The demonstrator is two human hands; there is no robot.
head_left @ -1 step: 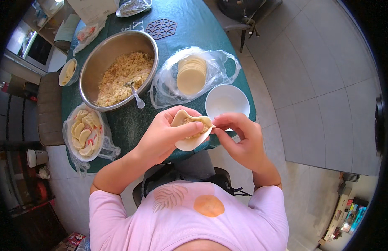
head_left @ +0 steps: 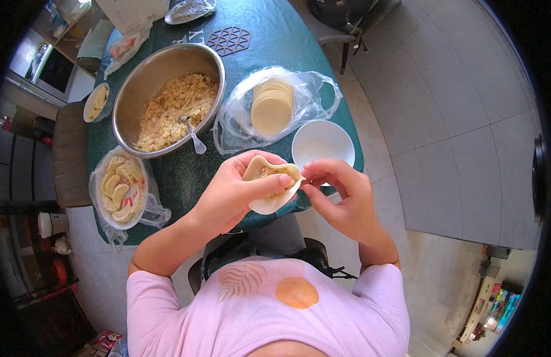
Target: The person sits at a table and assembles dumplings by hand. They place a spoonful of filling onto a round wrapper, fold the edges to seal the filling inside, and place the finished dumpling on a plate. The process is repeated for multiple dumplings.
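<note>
A half-folded dumpling is held above the table's near edge, its pale round wrapper bent up around crumbly filling. My left hand cradles it from the left, thumb pressed across the front over the filling. At the wrapper's right end, the thumb and forefinger of my right hand close on a small pinched corner. Just beyond that hand stands a white bowl, partly covered by my fingers. A stack of round wrappers lies in an open clear plastic bag.
A large steel bowl of filling holds a spoon. Left of it are a plastic-lined plate with several finished dumplings and a small bowl. A dark lattice trivet lies farther back on the green-covered table.
</note>
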